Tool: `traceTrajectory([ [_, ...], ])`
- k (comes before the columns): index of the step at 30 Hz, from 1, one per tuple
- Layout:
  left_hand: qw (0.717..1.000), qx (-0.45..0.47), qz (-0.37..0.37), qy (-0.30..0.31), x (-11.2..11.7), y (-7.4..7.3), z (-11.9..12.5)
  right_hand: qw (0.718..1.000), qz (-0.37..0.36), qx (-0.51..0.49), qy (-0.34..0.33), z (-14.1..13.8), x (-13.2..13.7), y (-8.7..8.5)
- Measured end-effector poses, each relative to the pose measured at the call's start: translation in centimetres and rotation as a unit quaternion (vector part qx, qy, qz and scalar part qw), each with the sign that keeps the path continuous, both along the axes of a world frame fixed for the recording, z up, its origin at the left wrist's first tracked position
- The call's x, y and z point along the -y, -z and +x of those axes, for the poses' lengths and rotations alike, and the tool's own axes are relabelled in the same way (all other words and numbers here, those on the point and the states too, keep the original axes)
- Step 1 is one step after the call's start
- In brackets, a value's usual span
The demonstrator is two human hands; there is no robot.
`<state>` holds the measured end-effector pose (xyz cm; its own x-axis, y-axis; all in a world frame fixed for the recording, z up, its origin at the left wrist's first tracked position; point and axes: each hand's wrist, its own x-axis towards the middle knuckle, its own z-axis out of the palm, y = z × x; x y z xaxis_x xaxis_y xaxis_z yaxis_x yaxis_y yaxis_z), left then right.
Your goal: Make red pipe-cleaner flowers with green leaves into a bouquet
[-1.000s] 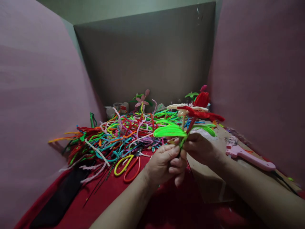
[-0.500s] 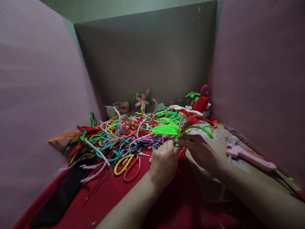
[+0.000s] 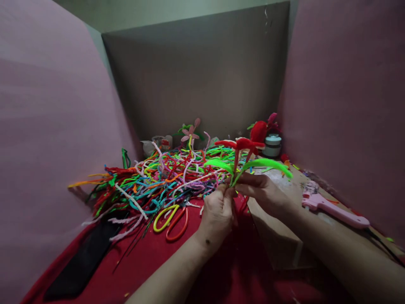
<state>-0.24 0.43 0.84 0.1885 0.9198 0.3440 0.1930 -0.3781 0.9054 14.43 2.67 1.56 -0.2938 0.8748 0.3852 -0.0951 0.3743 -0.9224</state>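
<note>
I hold a pipe-cleaner flower (image 3: 242, 145) upright over the red cloth (image 3: 177, 261). It has red petals on top and two bright green leaves (image 3: 268, 164) spreading to either side. My left hand (image 3: 218, 213) is closed, its fingertips pinching the stem just under the leaves. From the right, my right hand (image 3: 264, 190) grips the same stem, fingers curled round it. A big heap of coloured pipe cleaners (image 3: 158, 177) lies just behind and left of both hands.
Scissors with yellow and orange handles (image 3: 171, 219) lie left of my hands. A pink glue gun (image 3: 332, 209) rests on cardboard (image 3: 284, 236) at the right. Finished flowers (image 3: 190, 133) and a small jar (image 3: 272, 145) stand at the back. A black strip (image 3: 79, 266) lies front left. Pink panels wall both sides.
The flower has been turned and raised a little; its petals now stand upright and the leaves spread wider. My left hand has shifted from wrapping the stem to pinching it with the fingertips.
</note>
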Motion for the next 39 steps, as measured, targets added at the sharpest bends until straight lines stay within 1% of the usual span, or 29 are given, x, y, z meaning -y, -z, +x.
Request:
traceTrajectory([
  [1,0.997,0.056,-0.043,0.033,0.1,-0.1,0.2,1.000,-0.007,-0.013,-0.014,0.1,-0.1,0.0],
  [3,0.977,0.156,-0.108,0.094,0.4,-0.4,0.5,0.999,-0.019,-0.037,-0.028,0.4,-0.5,0.2],
  [5,0.947,0.227,-0.160,0.158,0.8,-0.8,0.7,0.997,-0.037,-0.056,-0.039,0.5,-0.8,0.4],
  [6,0.929,0.256,-0.186,0.191,0.9,-0.9,0.7,0.995,-0.050,-0.060,-0.055,0.6,-0.9,0.5],
  [8,0.885,0.307,-0.239,0.254,1.0,-0.9,0.7,0.991,-0.064,-0.074,-0.093,0.6,-0.9,0.6],
  [10,0.843,0.342,-0.276,0.309,0.9,-0.8,0.5,0.987,-0.050,-0.096,-0.118,0.5,-0.7,0.5],
  [11,0.828,0.352,-0.283,0.333,0.7,-0.7,0.4,0.987,-0.038,-0.101,-0.120,0.3,-0.6,0.4],
  [12,0.819,0.353,-0.283,0.354,0.5,-0.6,0.3,0.988,-0.027,-0.102,-0.113,0.2,-0.4,0.4],
  [13,0.817,0.347,-0.275,0.368,0.3,-0.5,0.2,0.990,-0.015,-0.100,-0.096,0.0,-0.1,0.3],
  [14,0.823,0.334,-0.266,0.374,0.1,-0.5,0.1,0.992,-0.007,-0.095,-0.077,-0.1,0.1,0.2],
  [15,0.835,0.317,-0.255,0.369,-0.2,-0.5,0.0,0.994,-0.004,-0.089,-0.058,-0.3,0.3,0.2],
  [16,0.853,0.295,-0.243,0.355,-0.3,-0.5,-0.1,0.995,-0.010,-0.083,-0.048,-0.4,0.5,0.2],
  [17,0.878,0.262,-0.226,0.330,-0.4,-0.5,-0.2,0.995,-0.019,-0.081,-0.046,-0.5,0.6,0.2],
  [18,0.910,0.220,-0.196,0.292,-0.4,-0.5,-0.2,0.995,-0.028,-0.078,-0.052,-0.6,0.8,0.1],
  [20,0.971,0.111,-0.099,0.187,-0.4,-0.5,-0.3,0.996,-0.033,-0.063,-0.049,-0.9,1.1,-0.1],
  [21,0.989,0.053,-0.040,0.129,-0.3,-0.4,-0.3,0.998,-0.025,-0.055,-0.032,-1.0,1.2,-0.3],
  [22,0.997,0.001,0.011,0.076,-0.2,-0.3,-0.3,0.999,-0.014,-0.046,-0.008,-1.1,1.3,-0.5],
  [23,0.997,-0.036,0.048,0.037,-0.2,-0.1,-0.2,0.999,-0.002,-0.038,0.016,-1.2,1.4,-0.8],
  [24,0.996,-0.058,0.067,0.011,-0.2,0.0,-0.2,0.999,0.006,-0.030,0.033,-1.4,1.5,-0.9],
  [25,0.995,-0.067,0.067,0.000,-0.2,0.1,-0.2,0.999,0.011,-0.026,0.040,-1.4,1.5,-1.1],
  [26,0.997,-0.061,0.051,0.001,-0.3,0.1,-0.2,0.999,0.016,-0.025,0.039,-1.5,1.5,-1.1],
  [28,0.999,-0.014,-0.012,0.040,-0.4,-0.1,-0.1,0.999,0.021,-0.030,0.026,-1.5,1.5,-1.1],
  [31,0.982,0.071,-0.112,0.131,-0.5,-0.6,-0.1,0.999,0.007,-0.046,-0.001,-1.4,1.5,-0.7],
  [32,0.977,0.084,-0.127,0.150,-0.5,-0.7,0.0,0.999,-0.002,-0.048,-0.002,-1.4,1.5,-0.5],
  [33,0.976,0.086,-0.129,0.154,-0.5,-0.7,0.0,0.999,-0.010,-0.048,0.001,-1.4,1.5,-0.5],
  [34,0.980,0.077,-0.116,0.141,-0.5,-0.7,0.0,0.999,-0.015,-0.046,0.010,-1.4,1.5,-0.4],
  [35,0.988,0.055,-0.088,0.115,-0.4,-0.5,0.0,0.998,-0.017,-0.046,0.026,-1.4,1.6,-0.4],
  [37,0.999,-0.018,-0.009,0.040,-0.4,-0.1,0.0,0.997,-0.012,-0.050,0.060,-1.6,1.6,-0.5],
  [39,0.994,-0.090,0.057,-0.021,-0.3,0.4,0.0,0.995,-0.003,-0.047,0.089,-1.9,1.8,-0.6],
])
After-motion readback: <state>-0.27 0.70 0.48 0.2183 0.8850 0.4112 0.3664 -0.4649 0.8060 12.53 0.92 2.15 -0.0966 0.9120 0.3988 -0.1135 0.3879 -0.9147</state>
